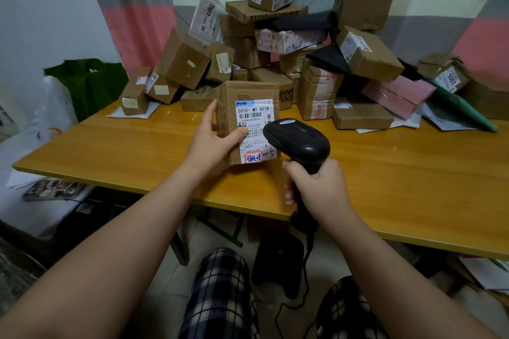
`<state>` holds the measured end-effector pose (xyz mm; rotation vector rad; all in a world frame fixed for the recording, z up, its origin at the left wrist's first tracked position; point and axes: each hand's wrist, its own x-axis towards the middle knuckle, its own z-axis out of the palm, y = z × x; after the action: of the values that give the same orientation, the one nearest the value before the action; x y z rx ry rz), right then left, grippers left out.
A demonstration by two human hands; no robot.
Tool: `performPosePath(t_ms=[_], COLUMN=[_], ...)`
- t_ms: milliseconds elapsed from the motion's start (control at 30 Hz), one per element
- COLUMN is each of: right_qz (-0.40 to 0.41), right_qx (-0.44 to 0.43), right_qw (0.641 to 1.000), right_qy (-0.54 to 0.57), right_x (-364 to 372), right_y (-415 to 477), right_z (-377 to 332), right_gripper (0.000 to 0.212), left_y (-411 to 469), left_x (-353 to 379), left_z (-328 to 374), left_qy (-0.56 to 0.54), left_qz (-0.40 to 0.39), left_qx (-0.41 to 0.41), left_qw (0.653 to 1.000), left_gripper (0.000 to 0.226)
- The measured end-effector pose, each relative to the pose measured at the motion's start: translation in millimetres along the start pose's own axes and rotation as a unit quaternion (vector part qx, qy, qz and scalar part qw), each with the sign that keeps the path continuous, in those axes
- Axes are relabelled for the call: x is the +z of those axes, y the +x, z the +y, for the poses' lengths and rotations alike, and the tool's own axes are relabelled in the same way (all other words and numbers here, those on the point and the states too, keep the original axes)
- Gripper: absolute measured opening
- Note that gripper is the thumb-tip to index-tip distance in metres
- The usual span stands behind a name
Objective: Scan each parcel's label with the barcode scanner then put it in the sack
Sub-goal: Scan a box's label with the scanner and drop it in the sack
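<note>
Currently, the left grip (212, 140) is curling around the small brown cardboard parcel (228, 107), holding it upright above the wooden desk (124, 151) near its front edge. The right grip (316, 187) is clasping the handle of the black handheld barcode scanner (297, 137), whose head is sitting just beside the white label (253, 118).

I have both bare forearms stretched forward. My left hand (213, 136) grips the cardboard parcel (249, 91), thumb on its labelled face. My right hand (316, 184) is wrapped round the barcode scanner (297, 140) handle.
</note>
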<state>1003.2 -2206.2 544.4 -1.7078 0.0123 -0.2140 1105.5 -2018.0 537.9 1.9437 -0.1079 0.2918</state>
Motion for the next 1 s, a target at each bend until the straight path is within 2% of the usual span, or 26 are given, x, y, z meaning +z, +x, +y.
performPosePath(t_ms=[267, 333, 467, 600, 733, 833, 1000], right_qz=[-0.021, -0.042, -0.121, -0.243, -0.358, -0.416, -0.479], right_qx=[-0.024, -0.045, -0.111, -0.13, -0.137, -0.143, -0.159], right_qw=[0.999, 0.998, 0.984, 0.96, 0.922, 0.895, 0.855], right_qy=[-0.012, -0.032, -0.069, -0.048, -0.047, -0.07, -0.125], right_x=[4, 8, 33, 86, 152, 204, 294], right_y=[-2, -2, -3, -14, -36, -54, -85], right_z=[-2, -4, -12, -14, -7, 1, 18], right_gripper=[0.01, 0.013, 0.016, 0.025, 0.026, 0.026, 0.035], left_y=[-9, -22, -59, -112, -175, -230, -309], left_x=[-1, -8, -42, -99, -167, -221, -298], left_z=[3, 8, 9, -16, -58, -89, -130], left_qy=[-0.022, -0.022, -0.036, -0.034, 0.002, 0.067, 0.236], left_qz=[0.002, 0.023, 0.1, 0.192, 0.307, 0.368, 0.439], left_qx=[0.011, 0.024, 0.045, 0.023, -0.021, -0.096, -0.199], left_qw=[1.0, 0.999, 0.993, 0.981, 0.951, 0.922, 0.844], left_gripper=[0.092, 0.09, 0.085, 0.081, 0.085, 0.097, 0.107])
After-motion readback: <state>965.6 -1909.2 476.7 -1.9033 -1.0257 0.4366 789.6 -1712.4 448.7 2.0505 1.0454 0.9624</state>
